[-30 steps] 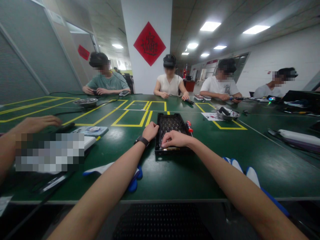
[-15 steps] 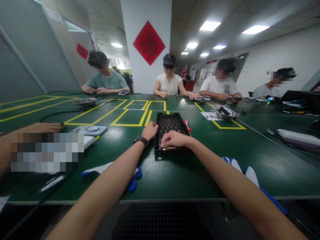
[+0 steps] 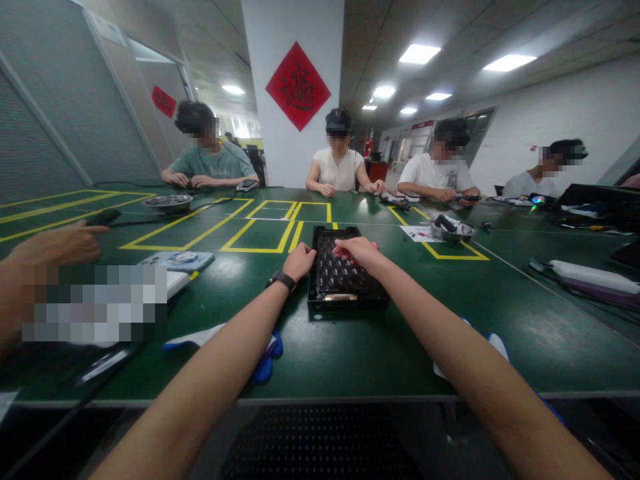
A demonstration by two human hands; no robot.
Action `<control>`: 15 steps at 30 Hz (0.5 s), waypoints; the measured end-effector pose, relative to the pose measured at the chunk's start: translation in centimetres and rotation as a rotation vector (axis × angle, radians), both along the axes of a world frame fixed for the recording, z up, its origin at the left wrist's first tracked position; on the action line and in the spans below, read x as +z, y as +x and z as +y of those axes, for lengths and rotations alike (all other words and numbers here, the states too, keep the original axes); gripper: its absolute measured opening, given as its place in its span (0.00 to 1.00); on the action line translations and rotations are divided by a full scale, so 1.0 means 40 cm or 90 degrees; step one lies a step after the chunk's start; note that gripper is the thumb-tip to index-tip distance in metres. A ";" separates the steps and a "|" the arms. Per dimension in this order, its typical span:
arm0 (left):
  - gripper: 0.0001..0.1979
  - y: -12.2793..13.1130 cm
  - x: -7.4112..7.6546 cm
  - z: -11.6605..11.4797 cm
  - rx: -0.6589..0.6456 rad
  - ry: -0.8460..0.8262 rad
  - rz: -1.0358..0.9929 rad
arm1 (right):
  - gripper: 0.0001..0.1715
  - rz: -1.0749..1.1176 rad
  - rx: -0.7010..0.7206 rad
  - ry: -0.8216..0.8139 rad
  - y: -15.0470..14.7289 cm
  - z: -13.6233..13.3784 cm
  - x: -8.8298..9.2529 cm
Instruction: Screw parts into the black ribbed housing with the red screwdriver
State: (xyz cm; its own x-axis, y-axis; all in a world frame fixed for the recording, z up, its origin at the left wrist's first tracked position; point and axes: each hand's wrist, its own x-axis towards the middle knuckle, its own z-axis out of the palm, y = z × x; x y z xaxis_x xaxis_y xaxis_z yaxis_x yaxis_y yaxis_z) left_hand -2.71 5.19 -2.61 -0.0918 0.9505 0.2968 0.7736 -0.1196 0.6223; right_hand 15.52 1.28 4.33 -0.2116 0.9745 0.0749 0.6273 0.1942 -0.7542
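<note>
- Tray (image 3: 340, 275) lengthwise, pointing away from the body, on green surface (image 3: 350, 360).
- Left grip (image 3: 301, 260) clenched, touching left rim.
- Right grip (image 3: 361, 252) nearer far right corner, curled; cannot tell if holding anything.

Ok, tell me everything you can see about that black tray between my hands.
The black tray is a shallow rectangular frame, plastic by the look of it. Its floor is a grid of small holes or cells, with a short brass-coloured strip near the front edge. It lies flat on the green table, long side running away from you. Your left hand is curled on its far left rim. Your right hand is over its far right part; I cannot tell if it touches.
</note>
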 end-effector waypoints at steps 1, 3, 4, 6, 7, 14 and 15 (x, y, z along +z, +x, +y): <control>0.10 0.000 0.001 0.000 0.003 -0.002 0.000 | 0.25 -0.022 -0.041 -0.009 0.011 0.026 0.016; 0.10 0.000 0.002 0.001 0.003 -0.008 0.002 | 0.23 -0.068 -0.082 -0.022 0.043 0.075 0.046; 0.10 -0.001 0.003 0.001 0.001 -0.013 0.003 | 0.21 -0.102 -0.106 -0.032 0.063 0.095 0.058; 0.11 -0.004 0.004 0.002 -0.009 -0.029 0.007 | 0.13 -0.186 -0.159 -0.047 0.104 0.120 0.067; 0.12 -0.006 0.005 0.002 -0.017 -0.036 0.012 | 0.10 -0.229 -0.183 -0.056 0.122 0.125 0.064; 0.14 -0.003 0.008 -0.006 -0.027 -0.066 0.060 | 0.14 -0.388 -0.176 -0.093 0.196 0.095 -0.022; 0.14 0.002 0.007 -0.008 -0.025 -0.059 0.051 | 0.16 -0.404 -0.163 -0.075 0.203 0.091 -0.024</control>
